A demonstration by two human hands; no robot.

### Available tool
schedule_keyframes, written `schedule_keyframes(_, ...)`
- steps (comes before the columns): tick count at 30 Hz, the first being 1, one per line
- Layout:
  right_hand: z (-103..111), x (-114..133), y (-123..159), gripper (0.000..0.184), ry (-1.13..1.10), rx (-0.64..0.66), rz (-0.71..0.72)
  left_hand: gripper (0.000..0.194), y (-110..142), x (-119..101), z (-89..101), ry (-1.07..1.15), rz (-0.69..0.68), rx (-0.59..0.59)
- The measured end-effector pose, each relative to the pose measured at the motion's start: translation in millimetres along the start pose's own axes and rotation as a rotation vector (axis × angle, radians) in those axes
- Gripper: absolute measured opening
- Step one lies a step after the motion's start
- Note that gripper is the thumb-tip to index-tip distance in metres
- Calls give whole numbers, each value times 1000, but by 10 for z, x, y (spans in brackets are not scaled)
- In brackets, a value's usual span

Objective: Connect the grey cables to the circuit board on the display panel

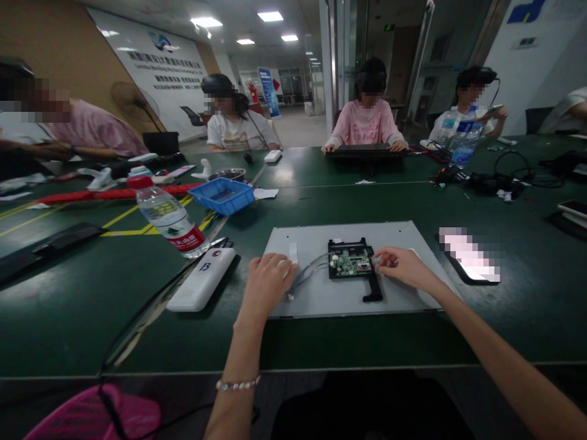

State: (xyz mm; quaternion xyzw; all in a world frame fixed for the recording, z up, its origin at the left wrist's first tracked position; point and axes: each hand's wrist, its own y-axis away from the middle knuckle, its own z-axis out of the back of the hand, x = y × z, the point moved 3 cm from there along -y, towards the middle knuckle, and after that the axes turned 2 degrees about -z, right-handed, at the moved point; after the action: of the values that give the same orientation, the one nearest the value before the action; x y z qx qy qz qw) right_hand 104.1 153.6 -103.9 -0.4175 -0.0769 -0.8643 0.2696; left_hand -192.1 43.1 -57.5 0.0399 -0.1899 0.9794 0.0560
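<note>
A grey metal panel (398,244) lies flat on the green table in front of me. On it sits a black frame holding a small green circuit board (351,261), with thin wires (308,270) running off to the left. My left hand (268,282) rests on the panel with fingers curled, next to the wires and a white tab. My right hand (403,264) is at the board's right edge with fingertips pinched together; what they hold is too small to make out.
A white power bank (202,278) and a water bottle (170,217) lie to the left, a blue tray (222,195) behind them. A phone (468,255) lies to the right. Other people sit across the table, with cables (504,177) at the right.
</note>
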Motion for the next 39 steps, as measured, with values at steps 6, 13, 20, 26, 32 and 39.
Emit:
schedule_keyframes(6,228,-254,-18,23,29,-99,-124,23,-50,-27,158,9,50,-88)
schedule_keyframes(13,409,-468,14,23,235,-194,-231,26,-609,-328,539,130,-63,-150)
schedule_keyframes(20,350,-429,-17,25,317,-263,-170,22,-1025,-674,-144,105,-245,204)
schedule_keyframes(26,329,-401,-13,24,308,-273,-144,22,-1146,-667,-408,75,-251,235)
schedule_keyframes(32,358,-418,-22,21,301,-331,-129,23,-1313,-710,-397,55,-271,184)
schedule_keyframes(39,349,-431,-39,21,297,-384,-96,21,-1552,-1531,-499,96,-443,111)
